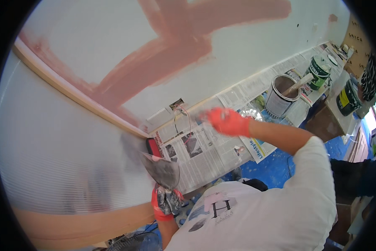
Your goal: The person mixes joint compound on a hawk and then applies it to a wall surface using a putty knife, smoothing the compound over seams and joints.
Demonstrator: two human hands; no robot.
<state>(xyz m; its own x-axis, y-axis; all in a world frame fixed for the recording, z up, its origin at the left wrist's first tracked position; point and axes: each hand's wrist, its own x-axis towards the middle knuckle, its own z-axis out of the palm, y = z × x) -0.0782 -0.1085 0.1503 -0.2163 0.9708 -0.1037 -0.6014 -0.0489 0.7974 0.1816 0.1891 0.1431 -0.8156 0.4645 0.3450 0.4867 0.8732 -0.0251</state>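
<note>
My left hand, in a red glove with a grey-smeared palm, is closed around the lower end of a wide putty knife. Its broad, grey-stained blade points upward and carries a little pinkish material near the top edge. My right hand, in a red glove, is raised over the newspaper close to the wall. Motion smears its fingers, so whether they hold anything is unclear. Pinkish-brown bands of coating cross the white wall. Red and dark wires stick out of a wall opening near my right hand.
Newspaper covers the long ledge. On it stand an open metal tin with a stick and a green bucket. Another dark bucket is further right. A ribbed translucent panel fills the left. Blue sheeting lies below.
</note>
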